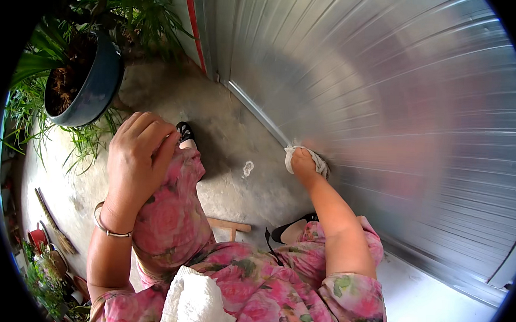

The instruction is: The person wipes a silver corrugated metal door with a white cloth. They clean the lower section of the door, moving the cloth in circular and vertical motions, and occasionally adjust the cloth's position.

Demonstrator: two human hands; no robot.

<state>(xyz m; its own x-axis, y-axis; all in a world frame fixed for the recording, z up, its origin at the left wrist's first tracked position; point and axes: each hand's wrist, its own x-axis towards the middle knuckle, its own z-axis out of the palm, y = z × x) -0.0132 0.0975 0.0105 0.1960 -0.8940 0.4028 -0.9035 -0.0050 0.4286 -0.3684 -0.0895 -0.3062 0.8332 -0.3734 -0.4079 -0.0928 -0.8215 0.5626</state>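
My right hand grips a bunched white cloth and presses it on the bottom edge of a ribbed metal door, just above the floor. Part of the cloth lies hidden under my fingers. Over my bent knee hangs my left hand, its fingers curled and a bangle round the wrist. I see nothing held in it, though the palm is turned away. A folded white towel rests against my flowered clothing.
A blue-glazed pot with leafy plants stands to the left. Farther back lie a broom and a red container. A small wooden stool shows beneath me. The concrete floor bears a whitish mark.
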